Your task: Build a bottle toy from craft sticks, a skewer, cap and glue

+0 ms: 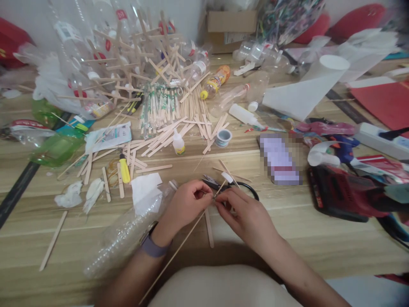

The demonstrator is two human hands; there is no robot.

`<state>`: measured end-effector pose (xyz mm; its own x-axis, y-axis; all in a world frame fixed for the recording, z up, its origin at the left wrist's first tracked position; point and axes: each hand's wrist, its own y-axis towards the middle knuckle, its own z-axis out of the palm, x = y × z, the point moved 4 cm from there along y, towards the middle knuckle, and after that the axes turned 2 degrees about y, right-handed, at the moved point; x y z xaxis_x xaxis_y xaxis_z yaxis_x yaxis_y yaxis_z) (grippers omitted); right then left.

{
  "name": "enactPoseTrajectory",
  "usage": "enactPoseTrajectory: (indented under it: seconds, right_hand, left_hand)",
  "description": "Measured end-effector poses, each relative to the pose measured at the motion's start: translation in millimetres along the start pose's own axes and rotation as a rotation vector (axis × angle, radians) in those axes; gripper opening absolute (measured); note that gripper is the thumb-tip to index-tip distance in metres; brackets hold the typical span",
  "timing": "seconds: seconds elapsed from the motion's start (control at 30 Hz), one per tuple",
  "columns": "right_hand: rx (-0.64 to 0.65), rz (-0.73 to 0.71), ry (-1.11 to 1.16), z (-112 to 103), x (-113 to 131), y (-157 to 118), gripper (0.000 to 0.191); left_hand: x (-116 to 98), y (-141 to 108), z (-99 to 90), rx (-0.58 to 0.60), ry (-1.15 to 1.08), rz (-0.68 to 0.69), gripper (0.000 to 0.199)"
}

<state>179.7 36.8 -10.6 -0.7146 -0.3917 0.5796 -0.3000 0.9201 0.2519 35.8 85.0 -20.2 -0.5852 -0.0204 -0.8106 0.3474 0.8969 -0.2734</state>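
Note:
My left hand (191,202) and my right hand (246,215) meet at the fingertips near the table's front edge, both pinched closed. Between them runs a long thin bamboo skewer (182,245), slanting from my lap up past the fingers. A small white piece (227,177) shows at its upper end. Any thread or other fine thing at the fingertips is too small to make out. Just behind the hands lie scissors (247,186) with black handles, partly covered. A craft stick (208,228) lies below the fingers, and a clear plastic bottle (118,238) lies beside my left wrist.
Behind the hands are a small spool (223,138), a glue bottle (179,143), a yellow-handled tool (124,168) and many loose craft sticks. A phone (279,160) and a red power tool (345,194) lie to the right. Plastic bottles (108,47) and a cardboard box (231,21) crowd the back.

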Motion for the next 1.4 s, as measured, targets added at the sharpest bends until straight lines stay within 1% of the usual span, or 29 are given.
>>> enactPoseTrajectory:
  seconds: [0.1,0.43,0.7,0.87,0.97,1.1,1.2,1.3,1.4]
  right_hand:
    - [-0.021,0.021,0.004,0.3,-1.3,2.7,0.013]
    - [-0.074,0.041,0.043,2.4,-2.6,1.6,0.008]
    - [-0.061,0.027,0.005,5.3,-4.2,2.8,0.012]
    - [-0.094,0.027,-0.016,3.9,-6.1,3.0,0.016]
    - [-0.123,0.016,-0.005,0.7,-6.0,1.8,0.014]
    - [-0.113,-0.024,-0.001,-1.5,-3.7,-1.3,0.006]
    - [-0.106,-0.064,-0.052,-0.4,-2.1,-2.8,0.004]
    - [-0.096,-0.075,-0.076,2.0,-2.6,-2.3,0.010]
    - [-0.088,-0.056,-0.047,4.0,-3.6,-0.9,0.014]
  left_hand:
    - [0.3,-0.9,0.1,0.004,-0.014,-0.005,0.011]
    - [0.5,-0.4,0.8,0.018,-0.039,-0.020,0.011]
    - [0.9,-1.0,0.6,0.014,-0.044,-0.023,0.011]
    - [2.4,0.1,1.4,0.017,-0.054,-0.026,0.011]
    - [2.8,0.6,1.5,0.021,-0.061,-0.027,0.012]
    - [2.4,0.7,1.6,0.024,-0.068,-0.023,0.012]
    - [2.0,0.5,1.9,0.026,-0.067,-0.021,0.011]
    - [1.6,0.5,2.1,0.022,-0.060,-0.019,0.011]
    - [0.8,0.2,2.0,0.019,-0.048,-0.015,0.011]
